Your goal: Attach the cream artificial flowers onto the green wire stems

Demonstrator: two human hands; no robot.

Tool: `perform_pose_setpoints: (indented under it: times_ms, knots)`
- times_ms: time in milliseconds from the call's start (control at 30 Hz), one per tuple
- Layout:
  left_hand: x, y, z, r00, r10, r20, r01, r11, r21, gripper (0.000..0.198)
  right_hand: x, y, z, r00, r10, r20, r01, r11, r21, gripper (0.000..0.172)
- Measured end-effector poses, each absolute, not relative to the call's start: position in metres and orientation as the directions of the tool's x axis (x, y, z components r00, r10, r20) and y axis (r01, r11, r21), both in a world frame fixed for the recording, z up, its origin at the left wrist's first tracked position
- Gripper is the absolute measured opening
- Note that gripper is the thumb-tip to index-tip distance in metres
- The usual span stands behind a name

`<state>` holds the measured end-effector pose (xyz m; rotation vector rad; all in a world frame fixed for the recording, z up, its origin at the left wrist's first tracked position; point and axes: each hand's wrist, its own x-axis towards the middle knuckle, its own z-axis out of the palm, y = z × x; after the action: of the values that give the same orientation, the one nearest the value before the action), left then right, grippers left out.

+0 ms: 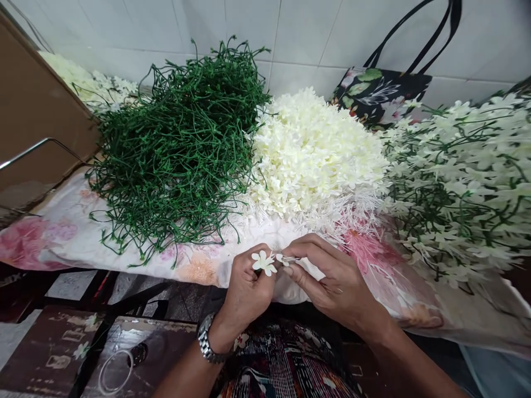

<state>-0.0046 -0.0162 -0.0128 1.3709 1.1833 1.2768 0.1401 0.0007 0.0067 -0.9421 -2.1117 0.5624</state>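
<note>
Left hand (251,290) and right hand (340,276) meet at the near edge of the cloth-covered bench (83,246), fingertips close together. Step in hand, by judgement: close fingertip work on one small flower (264,263). Next move probably calls for a steady left grip and fine alignment from the right; the thin parts look easy to bend or drop.

Layout, large to small. Green stems (178,149): tangled heap, left of centre on the bench. Sprays (464,188): white and green, massed along the right side. Petals (319,152): loose cream heap between the two. Bag (379,94): black, floral, behind the petals and to their right. White strands (360,207): thin, strewn at the front of the petals. Watch (207,338): metal, on the left wrist.

Flower: white, open face up, above the left thumb. Left hand folded nearly to a fist, flower pinched at thumb and forefinger; its underside is hidden. White piece (280,257): smallest item, fine threads trailing right. Right thumb and forefinger close on it, other fingers loosely curled. Piece lies just beside the flower; cannot tell whether they touch.
</note>
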Motion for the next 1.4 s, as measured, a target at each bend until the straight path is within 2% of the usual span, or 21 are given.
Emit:
perform_pose_setpoints:
  times_ms: [167,367,567,833,1133,1267,1400]
  knots:
    - [-0.005,-0.017,-0.013,0.018,0.991,0.132,0.013,-0.132,0.991,0.021,0.151,-0.004,0.017,-0.46,0.773,0.438,0.486,0.631,-0.604,0.03]
    - [-0.006,-0.018,-0.015,0.076,0.966,0.247,0.133,-0.256,0.958,0.02,0.152,-0.003,0.016,-0.452,0.745,0.49,0.502,0.667,-0.551,0.013]
    - [-0.004,-0.02,-0.018,0.111,0.939,0.326,0.234,-0.344,0.91,0.02,0.148,-0.001,0.011,-0.529,0.71,0.465,0.528,0.704,-0.475,0.014]
    - [-0.001,-0.02,-0.021,0.089,0.94,0.33,0.308,-0.341,0.888,0.023,0.143,0.001,-0.002,-0.486,0.737,0.47,0.513,0.676,-0.529,0.013]
    - [-0.001,-0.018,-0.024,-0.013,0.958,0.287,0.266,-0.273,0.924,0.022,0.131,0.002,-0.006,-0.445,0.722,0.53,0.489,0.692,-0.531,0.012]
    - [-0.004,-0.017,-0.017,-0.004,0.975,0.222,0.177,-0.218,0.96,0.02,0.133,0.005,-0.003,-0.451,0.702,0.551,0.432,0.712,-0.553,0.013]
    - [-0.007,-0.018,-0.008,-0.009,0.991,0.134,0.09,-0.133,0.987,0.013,0.134,0.007,-0.001,-0.449,0.63,0.633,0.4,0.776,-0.489,0.013]
